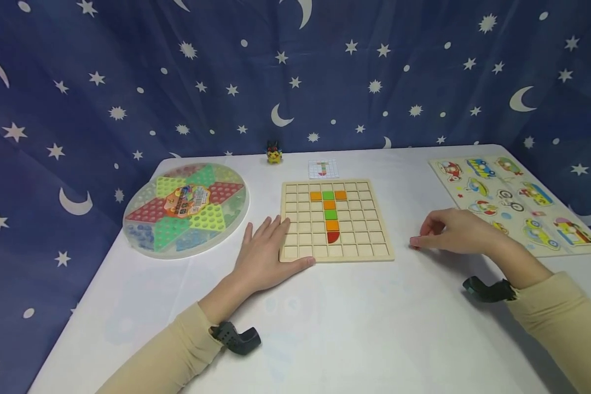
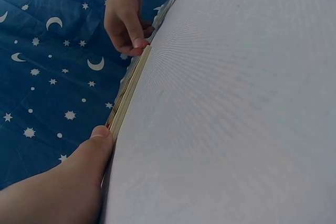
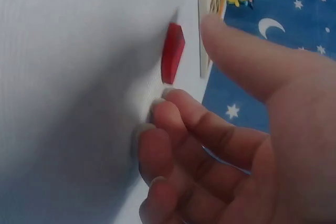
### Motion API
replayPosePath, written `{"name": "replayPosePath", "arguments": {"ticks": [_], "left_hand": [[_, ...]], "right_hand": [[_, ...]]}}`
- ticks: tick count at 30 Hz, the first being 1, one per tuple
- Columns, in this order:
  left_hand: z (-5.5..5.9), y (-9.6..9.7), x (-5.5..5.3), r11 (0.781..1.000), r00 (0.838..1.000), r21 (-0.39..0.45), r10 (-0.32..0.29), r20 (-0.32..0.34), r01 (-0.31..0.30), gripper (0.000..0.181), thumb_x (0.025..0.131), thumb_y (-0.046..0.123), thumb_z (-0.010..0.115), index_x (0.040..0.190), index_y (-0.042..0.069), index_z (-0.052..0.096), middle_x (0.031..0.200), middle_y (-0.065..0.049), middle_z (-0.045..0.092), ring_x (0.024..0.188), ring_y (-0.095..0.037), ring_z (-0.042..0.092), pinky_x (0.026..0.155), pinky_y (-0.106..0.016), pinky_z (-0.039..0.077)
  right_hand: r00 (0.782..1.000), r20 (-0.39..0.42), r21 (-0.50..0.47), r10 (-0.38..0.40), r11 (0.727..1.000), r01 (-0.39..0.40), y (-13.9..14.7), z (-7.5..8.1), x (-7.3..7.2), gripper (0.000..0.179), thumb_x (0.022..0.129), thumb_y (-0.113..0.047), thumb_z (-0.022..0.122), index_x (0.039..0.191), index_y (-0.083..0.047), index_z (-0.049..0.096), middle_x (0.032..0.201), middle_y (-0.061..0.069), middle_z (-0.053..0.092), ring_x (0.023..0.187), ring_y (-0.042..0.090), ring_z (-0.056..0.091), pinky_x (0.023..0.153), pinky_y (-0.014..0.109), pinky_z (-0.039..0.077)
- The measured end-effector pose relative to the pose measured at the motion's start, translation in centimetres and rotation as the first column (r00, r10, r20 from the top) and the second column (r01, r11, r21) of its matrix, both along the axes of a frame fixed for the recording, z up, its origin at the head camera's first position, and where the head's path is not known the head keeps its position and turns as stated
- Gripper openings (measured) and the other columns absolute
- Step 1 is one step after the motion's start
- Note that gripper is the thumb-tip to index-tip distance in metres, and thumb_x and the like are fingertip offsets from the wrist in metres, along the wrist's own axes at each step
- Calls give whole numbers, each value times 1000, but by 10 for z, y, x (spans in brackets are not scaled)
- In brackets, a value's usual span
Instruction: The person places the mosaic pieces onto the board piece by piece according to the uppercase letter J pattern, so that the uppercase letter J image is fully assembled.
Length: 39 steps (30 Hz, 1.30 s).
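A square wooden grid board (image 1: 299,237) lies in front of me in the head view. A T-shaped row of orange and green square tiles sits in its cells, with a red quarter-round tile (image 1: 332,237) at the bottom. My left hand (image 1: 266,260) rests at its left front corner, fingers extended on the left edge and thumb along the front edge. Right of the board, my right hand (image 1: 455,232) is low over the table. In the right wrist view, a red tile (image 3: 172,53) lies just beyond its fingertips, with thumb and fingers apart.
Behind the board lie a small pattern card (image 1: 323,169) and a yellow toy figure (image 1: 274,153). A round Chinese checkers board (image 1: 212,241) stands left. On the right is a vehicle picture puzzle (image 1: 492,189). A starry blue cloth (image 1: 325,71) hangs behind the white table (image 1: 349,328).
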<state>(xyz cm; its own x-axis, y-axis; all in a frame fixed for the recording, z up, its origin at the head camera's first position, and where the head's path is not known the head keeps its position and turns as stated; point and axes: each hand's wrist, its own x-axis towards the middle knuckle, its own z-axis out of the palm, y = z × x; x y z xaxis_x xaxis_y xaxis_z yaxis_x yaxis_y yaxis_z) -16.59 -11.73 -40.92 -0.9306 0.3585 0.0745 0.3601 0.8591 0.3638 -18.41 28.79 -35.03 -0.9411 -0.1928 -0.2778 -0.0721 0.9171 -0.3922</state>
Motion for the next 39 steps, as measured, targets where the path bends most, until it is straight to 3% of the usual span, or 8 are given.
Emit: {"name": "replayPosePath", "arguments": {"ticks": [7, 13, 17, 22, 26, 30, 35, 39], "left_hand": [[-3, 0, 0, 1000, 1000, -13, 9, 1, -9, 111, 83, 87, 50, 161, 10, 33, 165, -15, 30, 154, -33, 19, 121, -60, 2], [-2, 1, -1, 1000, 1000, -20, 7, -7, -7, 111, 83, 87, 50, 161, 10, 33, 165, -15, 30, 154, -33, 20, 121, -60, 2], [-2, 1, -1, 1000, 1000, -19, 5, -5, -5, 112, 83, 88, 49, 161, 10, 33, 165, -15, 29, 154, -33, 19, 121, -60, 1], [-2, 1, 0, 1000, 1000, -12, 6, -5, -6, 112, 83, 88, 49, 162, 10, 33, 165, -15, 29, 154, -33, 19, 121, -60, 1], [-3, 0, 0, 1000, 1000, -11, 13, 0, -13, 111, 83, 88, 50, 162, 11, 33, 166, -14, 29, 154, -32, 19, 121, -59, 1], [-3, -1, 0, 1000, 1000, -10, 15, 4, -15, 111, 83, 87, 49, 161, 11, 33, 166, -14, 29, 155, -32, 19, 122, -59, 1], [-4, 0, 0, 1000, 1000, -10, 12, -3, -12, 111, 83, 87, 50, 161, 10, 34, 165, -14, 30, 154, -32, 20, 121, -60, 2], [-3, 0, 0, 1000, 1000, -15, 14, -5, -14, 110, 83, 87, 50, 161, 10, 35, 165, -14, 31, 154, -32, 20, 121, -60, 3]], "right_hand": [[1000, 10, 0, -7, 1000, 7, -7, -5, -2, 53, 75, -52, 89, 93, -9, 64, 78, 2, 55, 72, 20, 51, 59, 34, 37], [1000, 28, -42, -1, 999, 2, -10, -4, 0, 38, 82, -41, 85, 95, -10, 67, 77, 0, 59, 71, 19, 53, 59, 33, 40], [1000, -6, -62, 2, 998, -2, -11, -3, 0, 25, 90, -30, 76, 101, -8, 72, 79, -1, 63, 69, 18, 56, 59, 33, 45], [1000, -19, -194, -16, 981, 12, -20, 0, -2, 20, 97, -20, 70, 110, -7, 76, 85, 1, 71, 70, 21, 62, 60, 34, 49], [1000, -5, -334, -2, 943, 1, -39, 5, -6, 22, 98, -21, 69, 114, -7, 75, 90, 5, 74, 75, 25, 65, 63, 36, 54], [999, 30, -396, 10, 918, 2, -64, 8, -11, 25, 97, -23, 73, 116, -8, 73, 93, 6, 75, 78, 26, 67, 70, 38, 57], [998, 44, -420, 37, 907, -15, -92, 4, -16, 19, 95, -20, 76, 109, -7, 73, 94, 6, 75, 74, 24, 67, 68, 36, 57], [997, 11, -401, 80, 914, -69, -112, -6, -19, 12, 94, -22, 76, 102, -13, 76, 94, 1, 74, 72, 23, 63, 64, 34, 53]]}}
